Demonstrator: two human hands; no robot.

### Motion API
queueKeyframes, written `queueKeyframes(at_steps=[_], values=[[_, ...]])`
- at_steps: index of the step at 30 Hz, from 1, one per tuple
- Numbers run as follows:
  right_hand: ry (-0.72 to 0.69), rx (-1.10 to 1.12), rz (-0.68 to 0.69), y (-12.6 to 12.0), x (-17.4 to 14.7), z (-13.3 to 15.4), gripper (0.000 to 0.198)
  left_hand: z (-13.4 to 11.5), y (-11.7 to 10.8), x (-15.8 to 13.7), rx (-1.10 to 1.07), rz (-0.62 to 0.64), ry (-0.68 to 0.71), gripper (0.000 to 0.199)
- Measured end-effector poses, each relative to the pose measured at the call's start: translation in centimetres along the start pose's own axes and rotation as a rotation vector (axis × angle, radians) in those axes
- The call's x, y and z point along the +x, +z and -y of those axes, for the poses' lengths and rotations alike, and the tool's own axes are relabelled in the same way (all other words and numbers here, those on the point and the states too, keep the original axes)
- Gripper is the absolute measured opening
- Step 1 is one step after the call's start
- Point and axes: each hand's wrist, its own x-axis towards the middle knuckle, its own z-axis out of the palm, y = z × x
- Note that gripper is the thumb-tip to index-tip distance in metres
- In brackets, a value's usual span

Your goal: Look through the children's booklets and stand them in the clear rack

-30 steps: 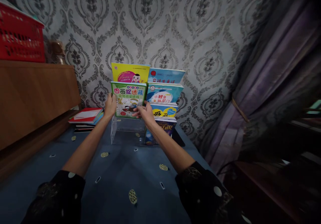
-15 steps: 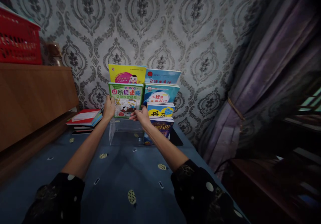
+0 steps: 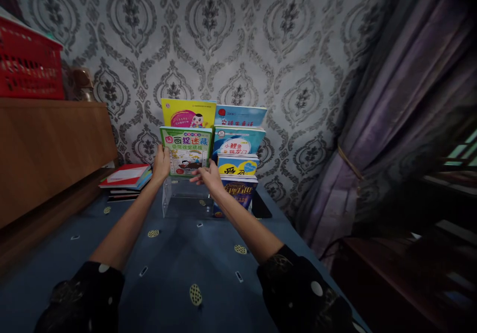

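Observation:
A green picture book (image 3: 188, 151) with Chinese lettering and cartoon figures stands upright in the left column of a clear tiered book stand (image 3: 186, 205). My left hand (image 3: 161, 165) is closed on its left edge. At the lower right corner of the cover is my right hand (image 3: 209, 176), its fingers stretched out and apart in front of the book, thumb by the right edge. Behind rises a yellow book (image 3: 188, 113). The right column holds a light blue book (image 3: 241, 114), a teal book (image 3: 240, 139), a yellow-and-blue book (image 3: 238, 165) and a dark purple book (image 3: 238, 189).
A pile of books (image 3: 126, 179) with a red one on top lies at the left, beside a wooden cabinet (image 3: 55, 144) carrying a red basket (image 3: 30, 62). A flat black object (image 3: 262, 206) lies right of the stand. A purple curtain (image 3: 357, 139) hangs at the right.
The fingers of my right hand have shifted slightly left and down at the book's lower corner. My left hand keeps its place on the left edge, and the books look much the same.

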Motion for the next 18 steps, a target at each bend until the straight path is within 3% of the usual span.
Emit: queueKeyframes(at_steps=[9,14,18], values=[[-0.040,0.000,0.044,-1.2,-1.7,0.6,0.075,0.1,-0.4,-0.4,-0.022,-0.006,-0.021,0.025],[-0.132,-0.044,0.039,-3.8,-3.0,1.3,0.069,0.4,-0.8,-0.4,-0.033,-0.010,-0.029,0.025],[-0.243,-0.097,-0.013,-6.8,-3.6,2.1,0.060,-0.2,-1.4,-2.1,-0.022,-0.112,-0.040,0.025]])
